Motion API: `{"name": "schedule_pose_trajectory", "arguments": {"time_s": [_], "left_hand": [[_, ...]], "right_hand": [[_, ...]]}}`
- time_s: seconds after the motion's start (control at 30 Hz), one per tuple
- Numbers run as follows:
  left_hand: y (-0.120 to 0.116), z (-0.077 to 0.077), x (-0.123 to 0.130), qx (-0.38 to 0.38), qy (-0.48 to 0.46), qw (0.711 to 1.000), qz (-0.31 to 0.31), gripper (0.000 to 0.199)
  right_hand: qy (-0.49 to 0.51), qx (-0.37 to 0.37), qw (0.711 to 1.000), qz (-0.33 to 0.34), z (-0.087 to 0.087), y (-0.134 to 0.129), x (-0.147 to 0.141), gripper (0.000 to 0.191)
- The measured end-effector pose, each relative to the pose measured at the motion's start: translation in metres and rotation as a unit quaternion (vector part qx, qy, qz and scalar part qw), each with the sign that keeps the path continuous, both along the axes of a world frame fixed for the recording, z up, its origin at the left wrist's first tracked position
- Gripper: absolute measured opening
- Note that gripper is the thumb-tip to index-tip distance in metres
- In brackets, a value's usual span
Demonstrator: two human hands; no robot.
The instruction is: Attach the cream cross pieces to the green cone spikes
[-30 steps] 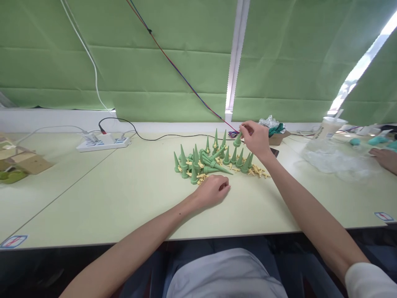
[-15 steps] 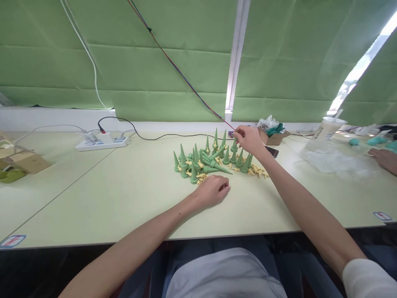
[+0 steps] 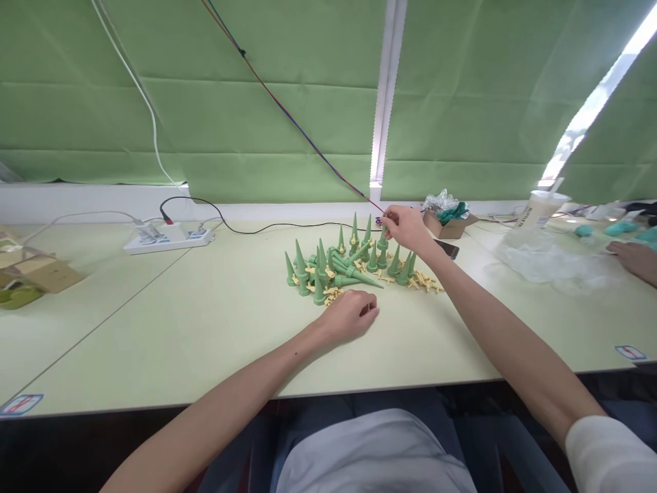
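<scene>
Several green cones stand upright in a cluster on the pale table, with other green cones lying on their sides in the middle. Small yellow pieces are scattered at the right of the cluster and among the cones. My left hand rests on the table just in front of the cluster, its fingers curled; whatever it may hold is hidden. At the back right of the cluster, my right hand is pinched around the top of an upright green cone.
A power strip with cables is at the back left, near a cardboard box. Behind my right wrist are a phone and a small box. Farther right are a cup, plastic film and another person's hand.
The view has shifted slightly. My right hand stays at the back right cone, a little lower over its tip. My left hand has barely moved.
</scene>
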State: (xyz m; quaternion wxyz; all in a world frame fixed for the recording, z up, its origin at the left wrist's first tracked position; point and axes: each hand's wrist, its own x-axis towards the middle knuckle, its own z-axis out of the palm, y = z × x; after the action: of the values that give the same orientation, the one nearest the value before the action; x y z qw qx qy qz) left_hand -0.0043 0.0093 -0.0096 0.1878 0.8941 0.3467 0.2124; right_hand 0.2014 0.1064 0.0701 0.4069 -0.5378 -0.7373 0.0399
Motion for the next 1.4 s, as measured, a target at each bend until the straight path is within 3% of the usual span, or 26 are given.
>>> {"name": "schedule_pose_trajectory", "arguments": {"time_s": [0.33, 0.5, 0.63, 0.8, 0.9, 1.13, 1.4], "left_hand": [[0.001, 0.000, 0.000, -0.004, 0.001, 1.000, -0.001, 0.023], [0.001, 0.001, 0.000, -0.012, 0.007, 1.000, 0.001, 0.023], [0.002, 0.001, 0.000, -0.010, 0.008, 1.000, 0.000, 0.022], [0.003, 0.000, 0.000, 0.000, 0.007, 1.000, 0.002, 0.022], [0.003, 0.000, 0.000, 0.000, 0.007, 1.000, 0.002, 0.022], [0.001, 0.001, 0.001, -0.005, 0.006, 1.000, 0.003, 0.022], [0.001, 0.002, 0.001, -0.015, 0.009, 1.000, 0.005, 0.023]], "right_hand": [[-0.053, 0.021, 0.997, -0.054, 0.013, -0.013, 0.006, 0.022], [-0.073, 0.059, 0.990, -0.102, 0.003, -0.026, 0.023, 0.027], [-0.093, -0.004, 0.983, -0.156, -0.011, -0.041, 0.042, 0.025], [-0.036, -0.110, 0.990, -0.083, -0.020, -0.055, 0.052, 0.016], [-0.017, -0.137, 0.988, -0.072, -0.024, -0.056, 0.051, 0.013], [-0.014, -0.051, 0.995, -0.080, -0.029, -0.051, 0.052, 0.013], [-0.071, 0.024, 0.990, -0.123, -0.017, -0.059, 0.054, 0.009]]}}
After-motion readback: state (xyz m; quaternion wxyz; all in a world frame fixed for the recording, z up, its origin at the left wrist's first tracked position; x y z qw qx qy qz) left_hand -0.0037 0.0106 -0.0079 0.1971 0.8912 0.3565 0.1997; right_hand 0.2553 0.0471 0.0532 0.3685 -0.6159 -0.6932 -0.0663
